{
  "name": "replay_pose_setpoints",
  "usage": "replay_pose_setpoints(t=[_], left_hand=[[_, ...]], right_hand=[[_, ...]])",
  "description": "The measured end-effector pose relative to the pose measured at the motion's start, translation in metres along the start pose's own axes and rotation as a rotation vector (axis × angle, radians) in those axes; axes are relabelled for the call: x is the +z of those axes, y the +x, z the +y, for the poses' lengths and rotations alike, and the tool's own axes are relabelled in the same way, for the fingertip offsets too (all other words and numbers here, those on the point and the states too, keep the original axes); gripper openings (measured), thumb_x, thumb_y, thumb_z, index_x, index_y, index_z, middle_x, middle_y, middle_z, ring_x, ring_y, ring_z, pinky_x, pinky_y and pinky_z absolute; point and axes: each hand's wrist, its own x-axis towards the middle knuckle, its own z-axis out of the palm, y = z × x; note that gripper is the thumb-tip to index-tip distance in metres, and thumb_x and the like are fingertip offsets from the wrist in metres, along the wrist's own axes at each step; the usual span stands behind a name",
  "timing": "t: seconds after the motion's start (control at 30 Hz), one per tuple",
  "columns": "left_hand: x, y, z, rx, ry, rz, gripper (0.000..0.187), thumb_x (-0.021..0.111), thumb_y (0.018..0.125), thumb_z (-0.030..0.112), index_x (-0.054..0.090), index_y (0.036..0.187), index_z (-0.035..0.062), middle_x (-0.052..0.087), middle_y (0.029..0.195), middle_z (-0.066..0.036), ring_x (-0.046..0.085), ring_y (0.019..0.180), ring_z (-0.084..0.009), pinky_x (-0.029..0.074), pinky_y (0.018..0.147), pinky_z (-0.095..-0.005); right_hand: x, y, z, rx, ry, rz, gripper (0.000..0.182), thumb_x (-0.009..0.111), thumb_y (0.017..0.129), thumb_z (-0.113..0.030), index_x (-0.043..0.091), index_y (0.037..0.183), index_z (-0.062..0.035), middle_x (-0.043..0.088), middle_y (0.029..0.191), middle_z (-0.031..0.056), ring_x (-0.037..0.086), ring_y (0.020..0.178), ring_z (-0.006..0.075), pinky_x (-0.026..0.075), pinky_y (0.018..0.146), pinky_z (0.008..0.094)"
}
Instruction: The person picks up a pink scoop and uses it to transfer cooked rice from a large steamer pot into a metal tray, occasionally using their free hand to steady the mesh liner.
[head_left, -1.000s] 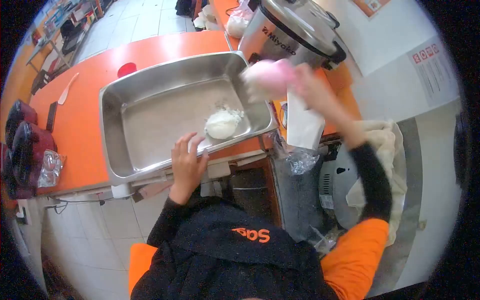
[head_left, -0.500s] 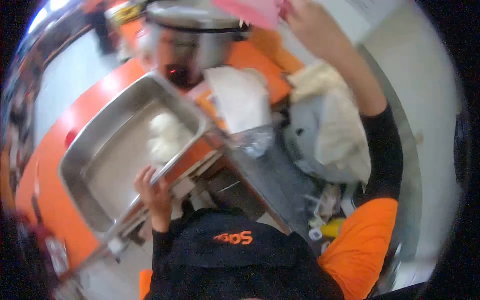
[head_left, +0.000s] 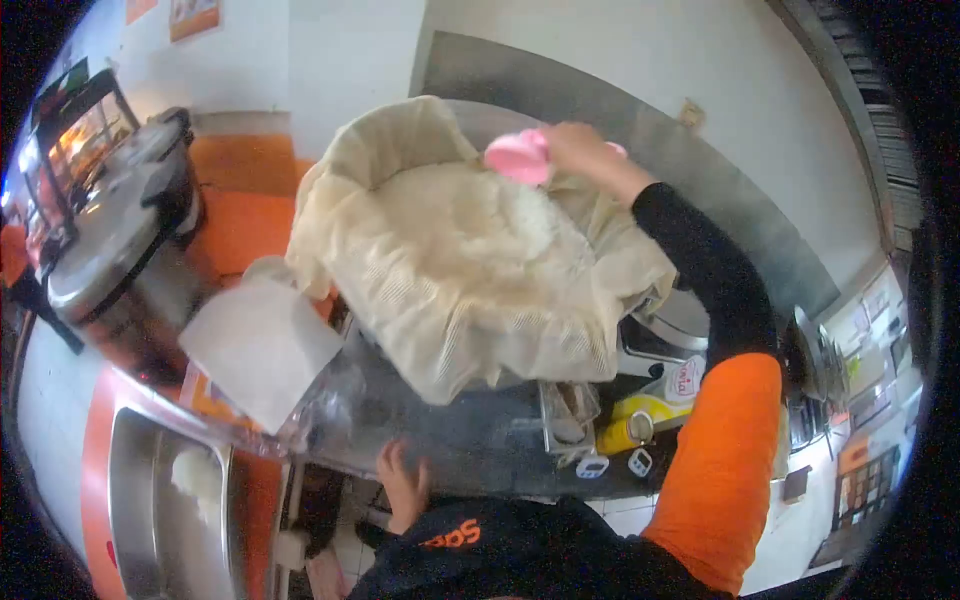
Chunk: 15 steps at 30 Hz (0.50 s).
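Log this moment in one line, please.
right hand: holds pink scoop over rice in cloth | left hand: open, near counter edge | steel pan: white lump inside

Dark grey desk bearing a large cloth-draped vessel, yellow bottle and two small white timers near its edge, orange desk with a steel tray

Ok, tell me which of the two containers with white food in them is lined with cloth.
The big cloth-draped tub by the right hand and its pink utensil: the lining hangs over its rim. The steel pan at lower left has bare metal walls.
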Motion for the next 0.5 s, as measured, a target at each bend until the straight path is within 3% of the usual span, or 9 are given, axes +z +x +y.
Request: replay_pose_setpoints(t=[0.07, 0.1, 0.17, 0.37, 0.5], left_hand=[[0.023, -0.001, -0.002, -0.07, 0.178, -0.033, 0.05, 0.065, 0.071, 0.02, 0.047, 0.116, 0.0055, 0.046, 0.118, -0.018, 0.042, 0.111, -0.0381, 0.034, 0.092, -0.0454], [0.033, -0.006, -0.007, 0.001, 0.294, -0.057, 0.052, 0.063, 0.072, 0.027, 0.047, 0.117, 0.0048, 0.045, 0.122, -0.018, 0.041, 0.113, -0.0377, 0.034, 0.094, -0.0464], [0.032, -0.003, -0.007, -0.06, 0.241, -0.055, 0.052, 0.063, 0.072, 0.028, 0.048, 0.116, 0.0044, 0.045, 0.124, -0.018, 0.041, 0.113, -0.0373, 0.034, 0.094, -0.0467], [0.027, 0.001, -0.006, -0.074, 0.245, -0.049, 0.051, 0.06, 0.071, 0.03, 0.051, 0.115, 0.0056, 0.046, 0.124, -0.017, 0.044, 0.111, -0.0363, 0.035, 0.092, -0.0467], [0.026, 0.006, -0.001, -0.09, 0.232, -0.06, 0.05, 0.059, 0.071, 0.029, 0.051, 0.114, 0.0063, 0.047, 0.123, -0.016, 0.045, 0.111, -0.0343, 0.035, 0.092, -0.0454]], right_hand=[[0.034, 0.012, 0.002, -0.03, -0.146, -0.086, 0.02, 0.059, 0.076, -0.022, 0.062, 0.092, -0.0107, 0.065, 0.08, 0.0137, 0.064, 0.072, 0.0294, 0.05, 0.063, 0.0417], [0.05, 0.023, 0.001, -0.07, -0.223, -0.088, 0.017, 0.058, 0.076, -0.021, 0.063, 0.089, -0.0102, 0.065, 0.079, 0.0131, 0.064, 0.071, 0.0291, 0.05, 0.063, 0.0408], [0.079, 0.035, -0.002, -0.161, -0.371, -0.111, 0.014, 0.057, 0.075, -0.018, 0.065, 0.082, -0.0091, 0.066, 0.076, 0.0117, 0.065, 0.07, 0.0285, 0.051, 0.063, 0.039], [0.081, 0.012, -0.01, -0.213, -0.307, -0.167, 0.008, 0.06, 0.071, -0.014, 0.065, 0.069, -0.0083, 0.065, 0.072, 0.0128, 0.064, 0.067, 0.029, 0.05, 0.059, 0.0379], [0.09, 0.001, -0.02, -0.302, -0.318, -0.251, 0.012, 0.061, 0.07, -0.018, 0.065, 0.07, -0.0074, 0.064, 0.07, 0.0137, 0.064, 0.066, 0.0295, 0.05, 0.059, 0.0387]])
